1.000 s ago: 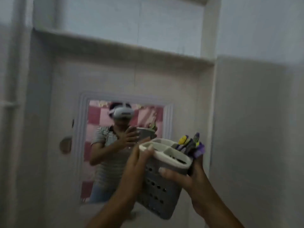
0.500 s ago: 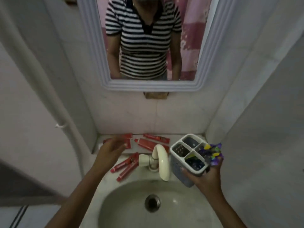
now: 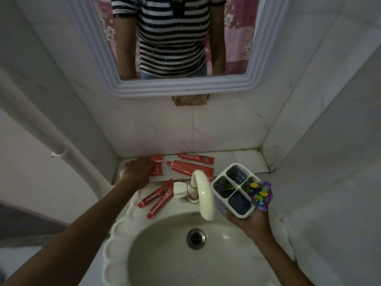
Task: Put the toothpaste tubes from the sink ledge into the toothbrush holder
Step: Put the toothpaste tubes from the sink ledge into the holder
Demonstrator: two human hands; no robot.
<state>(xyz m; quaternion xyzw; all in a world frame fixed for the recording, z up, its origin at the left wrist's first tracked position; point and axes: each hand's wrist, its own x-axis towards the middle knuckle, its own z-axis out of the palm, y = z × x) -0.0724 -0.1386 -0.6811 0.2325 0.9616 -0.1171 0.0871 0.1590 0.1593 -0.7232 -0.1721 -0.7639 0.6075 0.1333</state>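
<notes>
Several red toothpaste tubes lie on the sink ledge (image 3: 243,162). Two tubes (image 3: 195,158) (image 3: 191,169) sit behind the tap, and two more (image 3: 155,195) (image 3: 160,204) lie on the basin rim left of it. My left hand (image 3: 139,172) rests palm-down on the leftmost tubes (image 3: 157,167) at the ledge's left end; its fingers are hidden, so I cannot see whether they grip. My right hand (image 3: 254,221) holds the white four-compartment toothbrush holder (image 3: 234,189) over the basin's right side, with colourful toothbrush heads (image 3: 258,190) sticking out of one compartment.
A cream tap (image 3: 201,195) curves over the white basin (image 3: 115,240) with a metal drain (image 3: 195,238). A framed mirror (image 3: 185,87) hangs above on the tiled wall. A white pipe (image 3: 51,137) runs down the left. The right wall stands close to the holder.
The view dropped from the mirror to the sink. My left hand left the holder and went to the tubes at the ledge's left end. The holder came down beside the tap.
</notes>
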